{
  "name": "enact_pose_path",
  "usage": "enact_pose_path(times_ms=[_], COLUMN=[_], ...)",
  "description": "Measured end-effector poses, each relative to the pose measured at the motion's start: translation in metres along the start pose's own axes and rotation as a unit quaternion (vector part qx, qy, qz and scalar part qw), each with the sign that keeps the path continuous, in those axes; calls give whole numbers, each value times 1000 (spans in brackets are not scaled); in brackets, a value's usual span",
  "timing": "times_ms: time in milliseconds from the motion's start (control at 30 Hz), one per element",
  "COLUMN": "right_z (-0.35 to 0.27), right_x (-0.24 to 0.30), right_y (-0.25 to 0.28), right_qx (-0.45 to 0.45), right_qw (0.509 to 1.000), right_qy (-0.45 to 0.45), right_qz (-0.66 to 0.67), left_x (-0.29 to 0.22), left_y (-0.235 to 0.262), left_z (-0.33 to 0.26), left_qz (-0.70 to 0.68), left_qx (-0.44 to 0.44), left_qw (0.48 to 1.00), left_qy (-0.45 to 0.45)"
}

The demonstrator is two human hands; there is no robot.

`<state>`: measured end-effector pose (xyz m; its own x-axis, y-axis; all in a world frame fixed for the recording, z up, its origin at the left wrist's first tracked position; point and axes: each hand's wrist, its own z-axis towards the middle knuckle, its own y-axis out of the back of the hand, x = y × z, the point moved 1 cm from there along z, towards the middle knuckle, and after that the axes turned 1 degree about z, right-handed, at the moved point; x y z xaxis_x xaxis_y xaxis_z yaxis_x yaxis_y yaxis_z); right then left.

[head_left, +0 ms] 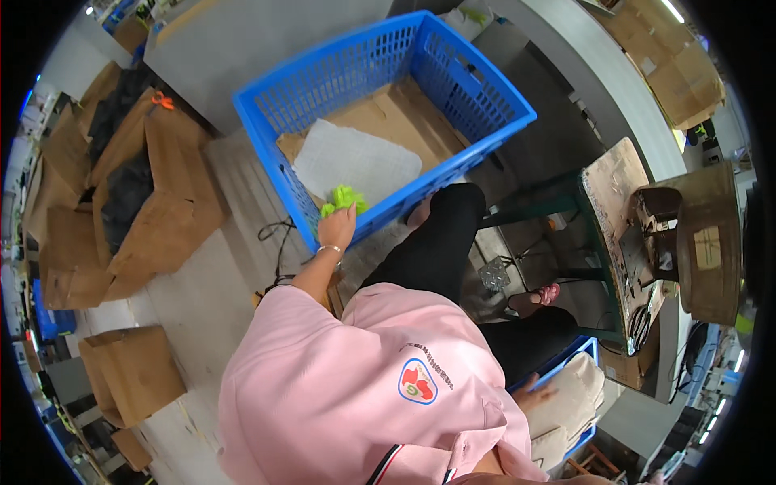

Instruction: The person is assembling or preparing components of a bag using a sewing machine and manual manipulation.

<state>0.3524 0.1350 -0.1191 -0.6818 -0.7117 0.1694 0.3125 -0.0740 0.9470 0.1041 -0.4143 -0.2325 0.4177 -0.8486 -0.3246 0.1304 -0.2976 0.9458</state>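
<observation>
My left hand point(338, 228) is closed on a crumpled lime-green piece of soft material point(343, 199), just inside the near left corner of a large blue plastic crate point(279, 174). Brown cardboard point(396, 109) lines the crate, and a white textured sheet point(356, 158) lies on it beside the green piece. Low on my right, my right hand point(535, 396) is at the edge of a stack of folded beige cloth point(566, 404) in a second blue crate point(594, 347). Its fingers are blurred, so their grip does not show.
On the left stand open cardboard boxes point(174, 198) with dark material inside and orange-handled scissors point(162, 100) on a flap. A smaller carton point(133, 372) sits nearer. To the right is a worn green-framed bench point(614, 186) with a machine point(703, 242). Dark cords point(279, 234) lie by the large crate.
</observation>
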Motion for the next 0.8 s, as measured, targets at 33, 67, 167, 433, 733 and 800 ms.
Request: enact_pose_path(times_ms=[33,67,167,433,733,800], right_z=[-7,-11,-17,24,57,66], right_x=[16,13,30,44,112,134], right_y=[0,-22,-44,-60,-65,-73], right_qx=[42,51,104,295,275,327], right_qw=[998,993,975,930,916,888], right_qy=[43,87,189,207,268,307], right_qz=[20,64,54,-78,-118,-107], left_x=[-3,-12,-18,-26,39,45], left_y=[-2,-5,-5,-15,-136,-159], left_z=[6,12,17,37,110,121], left_qz=[-14,-21,-36,-122,23,-5], left_qx=[-46,-36,-18,176,434,403], left_qw=[999,999,999,972,900,912], left_qy=[-4,1,5,95,19,78])
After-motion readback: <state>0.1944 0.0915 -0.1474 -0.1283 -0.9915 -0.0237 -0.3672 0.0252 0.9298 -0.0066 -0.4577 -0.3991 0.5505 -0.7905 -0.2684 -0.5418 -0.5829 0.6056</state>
